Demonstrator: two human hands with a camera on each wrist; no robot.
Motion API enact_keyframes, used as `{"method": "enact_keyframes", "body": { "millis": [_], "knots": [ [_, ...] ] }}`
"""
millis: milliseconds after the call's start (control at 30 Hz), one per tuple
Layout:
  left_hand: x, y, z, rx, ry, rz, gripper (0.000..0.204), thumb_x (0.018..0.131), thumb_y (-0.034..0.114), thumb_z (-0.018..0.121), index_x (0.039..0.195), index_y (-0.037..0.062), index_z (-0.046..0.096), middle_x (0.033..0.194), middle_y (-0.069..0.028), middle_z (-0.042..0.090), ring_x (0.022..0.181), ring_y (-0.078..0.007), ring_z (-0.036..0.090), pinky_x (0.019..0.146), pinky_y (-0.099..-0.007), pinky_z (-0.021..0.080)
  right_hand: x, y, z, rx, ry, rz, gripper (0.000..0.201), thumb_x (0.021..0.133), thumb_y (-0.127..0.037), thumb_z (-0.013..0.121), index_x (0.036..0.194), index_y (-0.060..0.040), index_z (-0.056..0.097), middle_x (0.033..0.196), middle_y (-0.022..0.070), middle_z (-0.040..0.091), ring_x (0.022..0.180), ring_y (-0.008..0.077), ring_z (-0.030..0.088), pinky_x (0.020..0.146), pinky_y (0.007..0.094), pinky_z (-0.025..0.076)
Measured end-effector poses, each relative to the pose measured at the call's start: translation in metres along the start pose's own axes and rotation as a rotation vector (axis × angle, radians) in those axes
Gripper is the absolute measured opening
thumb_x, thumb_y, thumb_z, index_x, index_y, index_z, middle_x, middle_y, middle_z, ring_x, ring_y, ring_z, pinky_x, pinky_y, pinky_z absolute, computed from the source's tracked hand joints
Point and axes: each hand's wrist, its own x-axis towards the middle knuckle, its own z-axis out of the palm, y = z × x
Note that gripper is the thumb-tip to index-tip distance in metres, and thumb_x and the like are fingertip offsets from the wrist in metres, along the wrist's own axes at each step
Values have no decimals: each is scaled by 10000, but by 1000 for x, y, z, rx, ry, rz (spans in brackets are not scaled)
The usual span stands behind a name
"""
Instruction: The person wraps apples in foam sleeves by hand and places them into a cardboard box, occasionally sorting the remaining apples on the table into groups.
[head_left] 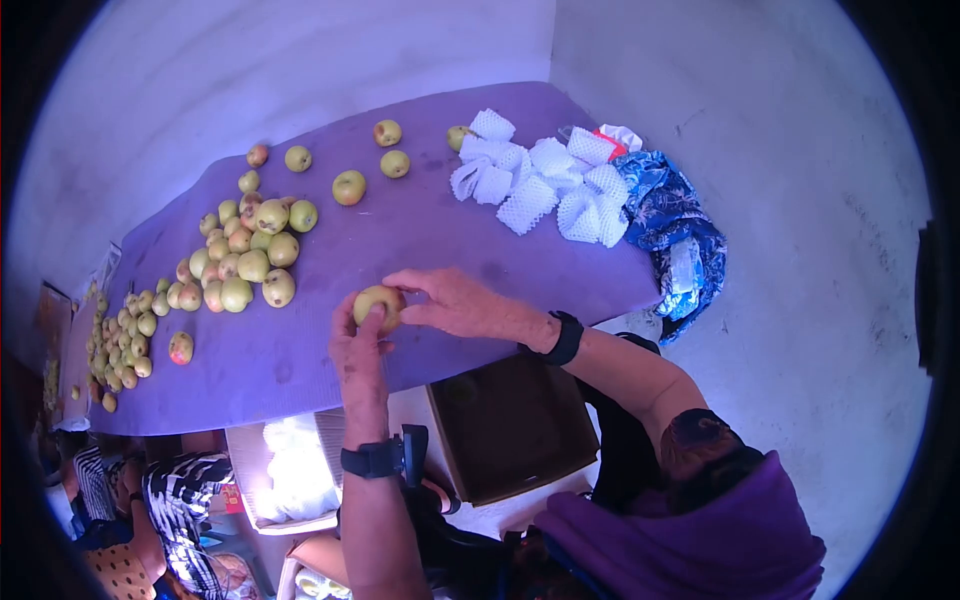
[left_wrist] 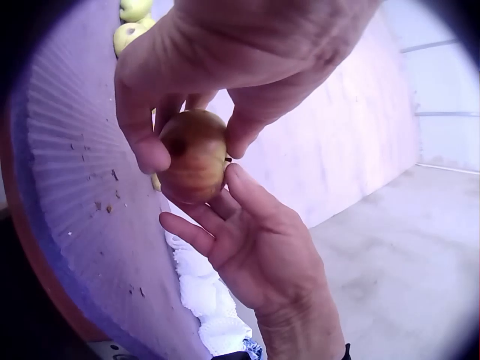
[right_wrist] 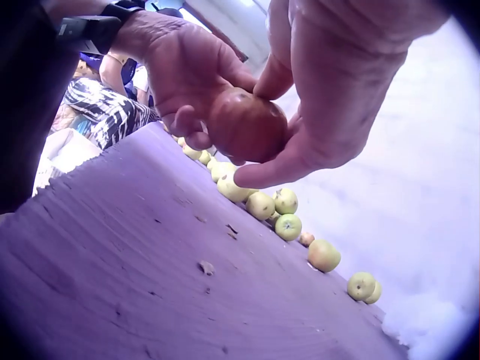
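Note:
Over the near edge of the purple-covered table, both hands grip one yellow-green apple (head_left: 376, 305). In the left wrist view the apple (left_wrist: 193, 169) shows a reddish flush, a dark brown spot and a short stem. My left hand (head_left: 358, 352) holds it from the left, thumb on its near face and fingers behind. From the right, my right hand (head_left: 462, 305) has its thumb and fingers at the apple's other side. The right wrist view shows the right hand's (right_wrist: 330, 90) thumb above and a finger below the apple (right_wrist: 247, 126), which partly hides the left hand (right_wrist: 184, 67).
Many loose apples (head_left: 253, 266) lie in piles on the table's left half. White foam net sleeves (head_left: 530, 190) are heaped at the right, beside a blue patterned cloth (head_left: 680, 235). Below the table edge stand an open dark-inside box (head_left: 510, 425) and a carton with white contents (head_left: 240, 470). Other people sit lower left.

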Motion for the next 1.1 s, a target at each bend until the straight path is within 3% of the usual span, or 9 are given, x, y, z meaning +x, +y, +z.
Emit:
{"method": "enact_keyframes", "body": {
  "millis": [167, 233, 300, 333, 400, 500, 767, 1033, 1100],
  "knots": [
    [5, 10, 2, -65, 122, 27, 420, 858, 187, 666, 1229, 57, 519, 1022, -87, 618, 833, -147, 632, 508, -208, 475, -6, 20, -22, -172, 152, -26, 425, 824, -176, 619, 1211, -23, 531, 1127, 177, 604, 1023, 321, 595, 876, 378, 466],
    [4, 11, 5, -102, 113, 14, 414, 860, 188, 664, 1225, 58, 520, 1020, -86, 620, 825, -146, 637, 505, -208, 475, -9, 50, -39, -558, 354, 47, 381, 828, -154, 596, 1187, -44, 530, 1132, 162, 587, 1031, 320, 587, 884, 421, 460],
    [-1, 16, 11, -91, 80, -34, 410, 865, 203, 661, 1219, 53, 521, 1020, -85, 622, 811, -150, 648, 498, -203, 474, -18, 59, -63, -661, 321, 334, 373, 829, -150, 581, 1190, -77, 522, 1143, 168, 562, 1067, 337, 568, 886, 461, 450],
    [0, 15, 12, -91, 79, -33, 410, 865, 203, 661, 1219, 53, 521, 1020, -85, 622, 811, -150, 648, 498, -203, 474, -22, 62, -73, -661, 323, 335, 373, 829, -150, 581, 1190, -77, 522, 1143, 168, 562, 1067, 337, 568, 886, 461, 450],
    [1, 9, 15, -71, 20, -25, 412, 868, 224, 658, 1215, 49, 522, 1015, -87, 625, 794, -154, 654, 497, -200, 475, -32, 72, -89, -832, 156, 579, 398, 835, -179, 585, 1220, -110, 516, 1147, 185, 544, 1093, 360, 550, 890, 477, 445],
    [0, 6, 22, -62, 6, -19, 430, 867, 242, 658, 1223, 46, 519, 1005, -94, 627, 784, -155, 656, 498, -200, 476, -43, 86, -99, -865, 227, 616, 418, 833, -182, 596, 1237, -121, 507, 1133, 195, 534, 1092, 378, 543, 892, 486, 443],
    [2, 6, 44, -135, -103, -88, 474, 864, 237, 654, 1227, -28, 501, 1039, -151, 635, 847, -200, 677, 541, -213, 529, -49, 126, -110, -892, 213, 498, 272, 835, -140, 566, 1102, -89, 566, 1058, 184, 561, 988, 375, 596, 838, 495, 465],
    [5, 2, 51, -195, -208, -115, 470, 869, 218, 640, 1223, -55, 497, 1044, -180, 638, 881, -239, 678, 605, -258, 570, -52, 108, -117, -928, 286, 434, 144, 788, -79, 575, 922, -49, 617, 892, 166, 622, 857, 360, 622, 736, 444, 484],
    [4, 4, 52, -280, -298, -116, 421, 886, 220, 616, 1184, -55, 500, 1053, -210, 628, 929, -312, 669, 628, -294, 594, -57, 89, -118, -697, 273, 288, 116, 769, -44, 598, 884, -28, 609, 848, 145, 622, 806, 320, 624, 704, 414, 483]
  ]
}}
